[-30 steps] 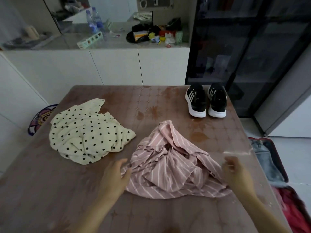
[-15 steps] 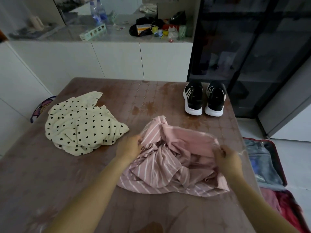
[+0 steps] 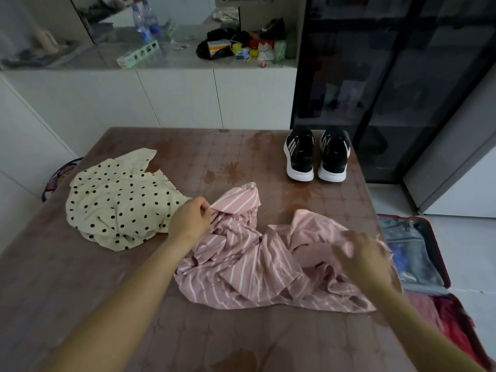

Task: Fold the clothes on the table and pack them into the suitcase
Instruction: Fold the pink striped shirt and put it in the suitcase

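A crumpled pink striped garment [image 3: 255, 267] lies on the brown table [image 3: 80, 291]. My left hand [image 3: 192, 220] pinches its upper left edge. My right hand [image 3: 365, 253], blurred by motion, holds the cloth at its right side. To the left lies a cream garment with black dots [image 3: 118, 205], crumpled and untouched. An open red suitcase [image 3: 429, 264] stands on the floor to the right of the table, with clothes inside.
A pair of black sneakers [image 3: 316, 157] sits at the table's far right corner. White cabinets with a cluttered counter [image 3: 188, 49] run behind, and a dark glass cabinet [image 3: 389, 76] stands at the back right. A patterned stool [image 3: 53, 181] peeks out left of the table.
Both hands have taken hold of the pink garment and pulled it apart: the left hand moved up and left, the right hand out to the right. The cloth is spread wider.
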